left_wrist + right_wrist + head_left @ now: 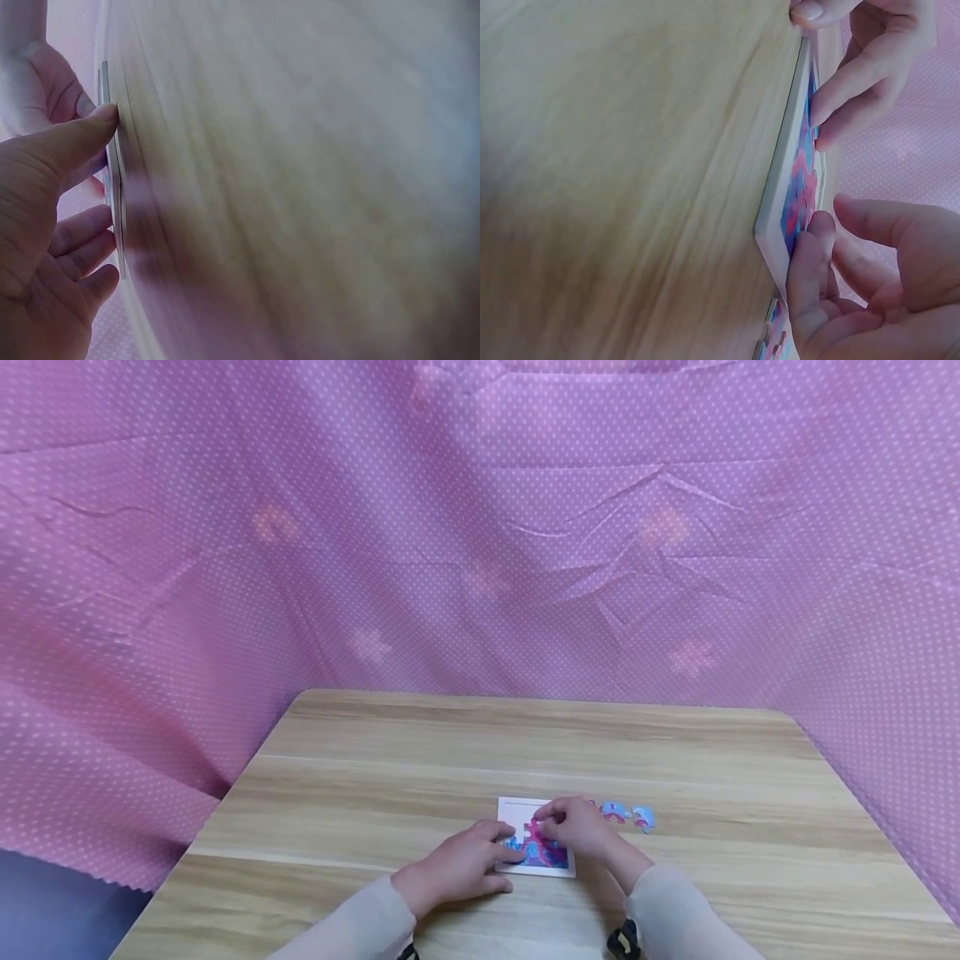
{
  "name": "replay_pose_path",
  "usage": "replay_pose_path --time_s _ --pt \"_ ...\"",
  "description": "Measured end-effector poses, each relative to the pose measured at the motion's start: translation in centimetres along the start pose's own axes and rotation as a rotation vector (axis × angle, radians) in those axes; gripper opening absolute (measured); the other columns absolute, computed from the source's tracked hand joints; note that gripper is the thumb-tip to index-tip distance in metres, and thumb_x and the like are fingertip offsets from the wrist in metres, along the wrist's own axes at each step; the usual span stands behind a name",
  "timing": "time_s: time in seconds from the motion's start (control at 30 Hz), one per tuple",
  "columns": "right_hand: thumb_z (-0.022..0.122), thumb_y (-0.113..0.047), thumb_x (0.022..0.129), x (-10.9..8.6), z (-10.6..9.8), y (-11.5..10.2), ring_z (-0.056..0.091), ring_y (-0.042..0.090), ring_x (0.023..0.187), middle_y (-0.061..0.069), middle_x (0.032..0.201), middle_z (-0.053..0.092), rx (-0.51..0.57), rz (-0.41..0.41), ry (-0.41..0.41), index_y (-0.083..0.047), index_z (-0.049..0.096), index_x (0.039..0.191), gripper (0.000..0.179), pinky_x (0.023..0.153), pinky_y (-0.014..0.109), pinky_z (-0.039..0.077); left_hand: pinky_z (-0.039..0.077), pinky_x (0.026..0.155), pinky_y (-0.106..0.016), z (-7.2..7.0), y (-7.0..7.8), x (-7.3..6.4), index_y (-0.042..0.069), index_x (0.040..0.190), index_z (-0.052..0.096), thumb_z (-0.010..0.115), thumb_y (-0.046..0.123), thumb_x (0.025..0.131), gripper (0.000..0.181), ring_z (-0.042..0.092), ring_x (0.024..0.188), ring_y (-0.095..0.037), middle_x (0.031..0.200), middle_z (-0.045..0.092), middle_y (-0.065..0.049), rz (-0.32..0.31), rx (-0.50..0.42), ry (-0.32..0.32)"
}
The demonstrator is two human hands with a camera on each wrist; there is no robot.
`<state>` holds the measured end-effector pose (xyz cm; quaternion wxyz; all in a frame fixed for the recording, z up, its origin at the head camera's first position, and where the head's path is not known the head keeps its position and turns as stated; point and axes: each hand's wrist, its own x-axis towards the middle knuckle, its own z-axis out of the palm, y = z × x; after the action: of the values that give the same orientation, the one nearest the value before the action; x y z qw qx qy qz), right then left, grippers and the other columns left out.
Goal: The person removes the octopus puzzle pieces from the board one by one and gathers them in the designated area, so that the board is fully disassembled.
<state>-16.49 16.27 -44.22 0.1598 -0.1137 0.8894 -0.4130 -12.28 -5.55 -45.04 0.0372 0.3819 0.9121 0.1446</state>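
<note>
A white-framed jigsaw puzzle (536,871) with a blue and pink picture lies on the table, its lower part filled and bare white backing showing at the upper left. My left hand (463,864) lies over its left side, fingers stretched onto the filled part; in the left wrist view its thumb (106,114) is right at the board's edge. My right hand (583,828) is over the right side, fingers bent, fingertips around a pink puzzle piece (533,830). In the right wrist view its fingers (804,259) hide most of that piece.
Several loose blue and pink puzzle pieces (614,811) lie right of the board, partly behind my right hand. The wooden table (360,760) has a rounded far edge. A pink dotted curtain (480,568) hangs around its back and sides.
</note>
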Motion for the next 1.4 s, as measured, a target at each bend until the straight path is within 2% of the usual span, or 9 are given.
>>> replay_pose_path --time_s 0.27,0.47,0.67,0.8,1.0,1.13,1.4 --pt "0.063 -0.009 0.091 -0.2 0.0 -0.3 0.055 0.017 0.075 0.002 0.084 0.059 0.056 -0.001 -0.013 -0.013 0.063 0.101 0.011 0.068 0.034 0.047 0.041 0.101 -0.033 -0.1 0.1 0.0 0.021 0.124 0.066 0.071 0.036 0.085 0.041 0.047 0.123 -0.023 0.133 0.052 -0.010 0.004 0.003 -0.002" --pt "0.061 -0.008 0.092 -0.5 0.1 -0.6 0.056 0.018 0.071 0.002 0.079 0.060 0.053 0.001 -0.001 -0.015 0.062 0.100 0.011 0.065 0.034 0.047 0.041 0.100 -0.034 0.0 0.1 -0.1 0.021 0.123 0.066 0.071 0.037 0.085 0.041 0.048 0.122 -0.024 0.132 0.052 -0.010 0.012 0.004 0.007" --pt "0.060 -0.004 0.092 -0.8 -0.1 -0.1 0.058 0.020 0.073 0.006 0.082 0.060 0.171 -0.012 0.016 -0.011 0.061 0.103 0.013 0.063 0.033 0.048 0.041 0.100 -0.033 0.3 0.0 -0.1 0.022 0.123 0.066 0.071 0.038 0.085 0.042 0.048 0.122 -0.023 0.133 0.052 -0.010 0.005 0.008 0.011" --pt "0.058 -0.004 0.093 -1.0 -1.1 0.5 0.055 0.022 0.071 0.007 0.083 0.058 0.235 -0.011 0.026 -0.009 0.060 0.106 0.014 0.060 0.033 0.048 0.041 0.100 -0.033 0.3 0.0 -0.1 0.023 0.124 0.065 0.071 0.039 0.084 0.043 0.047 0.123 -0.023 0.134 0.051 -0.010 -0.006 0.012 0.010" --pt "0.060 -0.001 0.091 -1.4 -3.2 1.7 0.058 0.021 0.070 0.008 0.081 0.059 0.290 -0.013 0.089 -0.004 0.061 0.106 0.016 0.058 0.031 0.051 0.040 0.101 -0.033 0.1 0.0 0.0 0.023 0.123 0.066 0.072 0.038 0.083 0.043 0.047 0.123 -0.024 0.133 0.051 -0.010 -0.016 0.010 0.010" --pt "0.062 0.001 0.088 -1.7 -4.5 2.9 0.057 0.019 0.069 0.007 0.078 0.059 0.278 -0.005 0.140 -0.002 0.062 0.103 0.016 0.055 0.029 0.049 0.039 0.102 -0.033 0.0 0.1 0.1 0.023 0.122 0.066 0.072 0.037 0.084 0.042 0.046 0.124 -0.024 0.133 0.052 -0.010 -0.017 0.010 0.014" --pt "0.059 0.003 0.089 -3.0 -6.6 4.9 0.055 0.021 0.066 0.008 0.076 0.057 0.247 0.048 0.140 0.000 0.060 0.106 0.017 0.054 0.029 0.048 0.039 0.101 -0.032 -0.3 0.3 0.1 0.023 0.123 0.066 0.072 0.038 0.084 0.042 0.046 0.124 -0.022 0.133 0.052 -0.009 -0.032 0.006 0.004"
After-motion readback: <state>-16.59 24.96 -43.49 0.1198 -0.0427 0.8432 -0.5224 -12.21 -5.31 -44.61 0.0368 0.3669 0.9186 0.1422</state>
